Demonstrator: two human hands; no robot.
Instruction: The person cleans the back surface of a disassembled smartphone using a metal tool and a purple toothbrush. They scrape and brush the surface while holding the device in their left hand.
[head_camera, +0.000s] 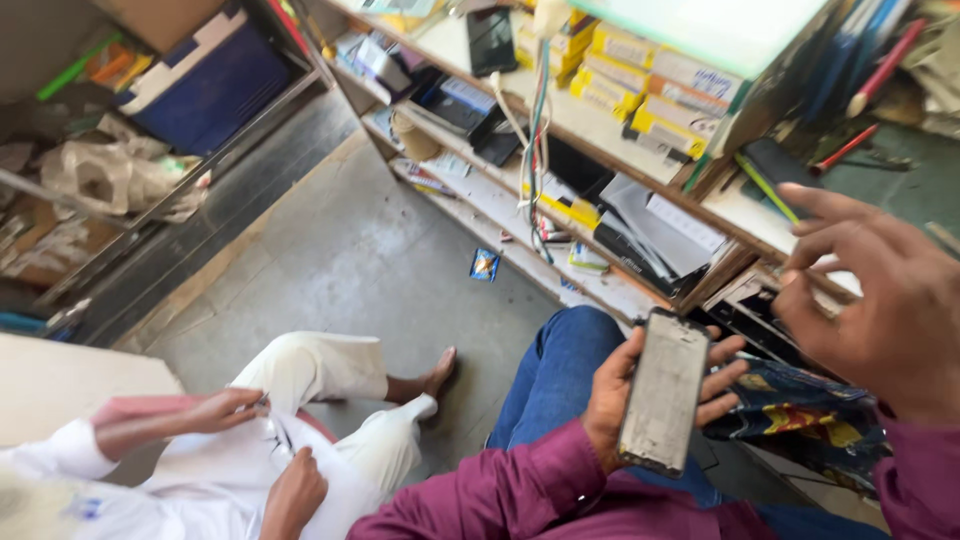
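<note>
Head view, single frame. Left hand (622, 398), in a maroon sleeve (500, 490), sits at about 5 o'clock in the frame; its fingers are curled around a phone panel (664, 390), thumb on the near long edge, fingertips showing past the far edge. The panel is a dark-framed slab with a pale, scuffed grey face turned up, held nearly upright in the frame over the person's blue-jeaned thigh (556, 372). Right hand (880, 300) is at 3 o'clock, raised above and to the right of the panel, clear of it; fingers spread and loosely bent, holding nothing. Behind the hands, from 12 to 3 o'clock, wooden shelves (600, 150) carry yellow boxes (640, 85), dark flat phones and a bundle of hanging cables (535, 150). A small blue packet (484, 265) lies on the grey floor near frame centre. At 7 o'clock another person in white clothing (300, 440) sits on the floor, both of their hands close together at their lap; what they hold is too small to tell.
</note>
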